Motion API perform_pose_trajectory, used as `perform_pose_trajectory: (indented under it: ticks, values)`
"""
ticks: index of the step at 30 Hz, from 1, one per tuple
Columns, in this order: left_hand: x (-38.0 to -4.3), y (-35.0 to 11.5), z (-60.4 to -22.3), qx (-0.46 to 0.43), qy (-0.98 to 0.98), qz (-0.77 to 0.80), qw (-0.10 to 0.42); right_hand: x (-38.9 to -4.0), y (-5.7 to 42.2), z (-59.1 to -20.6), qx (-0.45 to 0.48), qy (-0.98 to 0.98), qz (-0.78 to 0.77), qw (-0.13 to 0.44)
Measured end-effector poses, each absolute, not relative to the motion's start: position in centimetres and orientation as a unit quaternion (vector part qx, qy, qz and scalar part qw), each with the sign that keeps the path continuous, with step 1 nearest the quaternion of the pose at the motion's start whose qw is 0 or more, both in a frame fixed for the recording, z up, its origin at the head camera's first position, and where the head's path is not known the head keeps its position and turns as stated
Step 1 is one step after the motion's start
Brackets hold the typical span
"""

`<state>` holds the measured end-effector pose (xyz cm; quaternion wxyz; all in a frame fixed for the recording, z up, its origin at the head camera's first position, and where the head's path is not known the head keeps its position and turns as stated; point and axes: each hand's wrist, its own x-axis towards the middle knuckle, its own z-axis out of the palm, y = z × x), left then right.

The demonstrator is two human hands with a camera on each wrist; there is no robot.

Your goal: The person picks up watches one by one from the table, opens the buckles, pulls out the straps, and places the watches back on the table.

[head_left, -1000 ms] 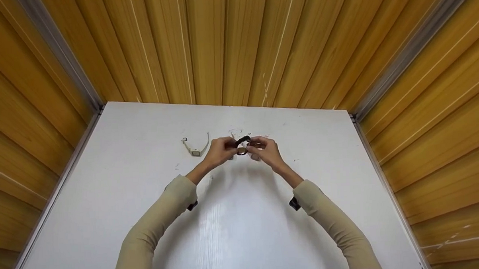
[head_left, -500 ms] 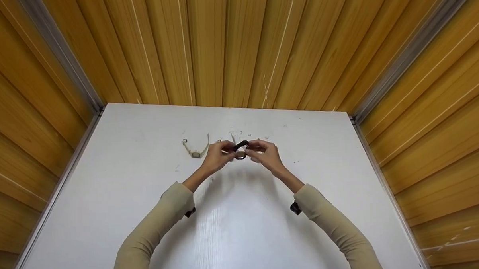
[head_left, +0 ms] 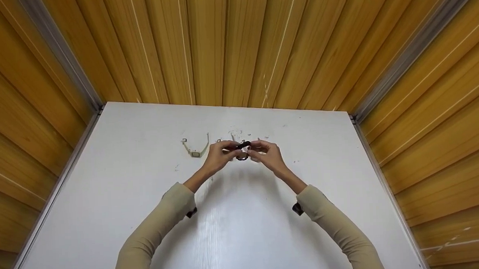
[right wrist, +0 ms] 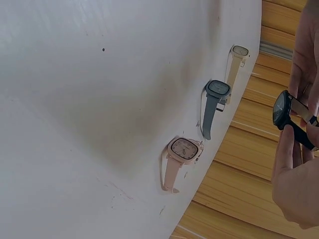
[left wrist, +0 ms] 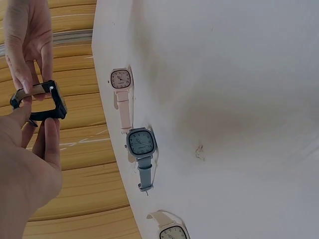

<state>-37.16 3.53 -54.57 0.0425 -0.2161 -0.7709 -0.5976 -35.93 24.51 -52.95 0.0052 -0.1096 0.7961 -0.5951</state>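
A black wristwatch (head_left: 244, 144) is held up between both hands above the white table, its strap bent into a loop. My left hand (head_left: 217, 156) pinches one side of it with thumb and fingers. On the opposite side my right hand (head_left: 269, 155) pinches it too. The right wrist view shows its dark dial (right wrist: 280, 108) facing away from the strap. Behind the hands lie a pink watch (left wrist: 120, 78) and a blue-grey watch (left wrist: 141, 142). Both are mostly hidden by the hands in the head view. A cream watch (head_left: 195, 154) lies left of the left hand.
The white table (head_left: 151, 125) ends at a yellow wood-look panel wall (head_left: 204, 52) at the back. Similar panels stand at both sides, with grey metal strips (head_left: 65, 53) at the corners. Small dark marks (head_left: 297, 161) dot the tabletop.
Both hands and the black watch have come slightly nearer the person. Its strap loop appears flatter in the head view. The cream watch stays where it lay.
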Motion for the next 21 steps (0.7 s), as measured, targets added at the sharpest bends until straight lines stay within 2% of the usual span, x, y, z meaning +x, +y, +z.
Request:
perform_pose_trajectory:
  ticks: [7,21]
  values:
    - [-37.0,3.6,-54.8,-0.201,-0.776,-0.597,0.038,-34.5,23.9,-50.5,-0.140,0.783,-0.605,0.014]
    - [-37.1,3.8,-54.7,-0.209,-0.776,-0.593,0.053,-34.7,23.7,-50.6,-0.162,0.788,-0.593,-0.030]
